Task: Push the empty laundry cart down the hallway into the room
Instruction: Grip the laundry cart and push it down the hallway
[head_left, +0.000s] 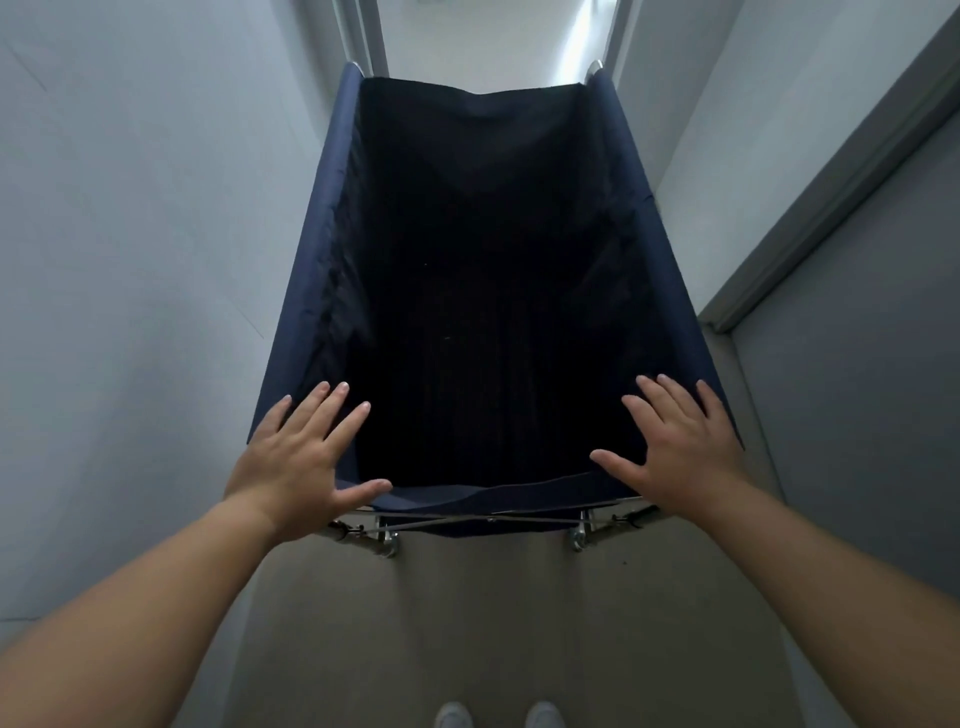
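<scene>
The laundry cart (306, 249) is a deep navy fabric bag on a metal frame with castor wheels, standing straight ahead of me in a narrow hallway. Its inside is dark and holds nothing that I can see. My left hand (296, 457) lies flat over the near left corner of the rim, fingers spread. My right hand (675, 447) lies flat over the near right corner, fingers spread too. Neither hand wraps around the frame.
A pale wall (130, 260) runs close along the cart's left side. On the right stands a grey door (857, 415) with its frame. A bright doorway (493, 41) lies beyond the cart's far end. Grey floor (493, 623) and my shoes are below.
</scene>
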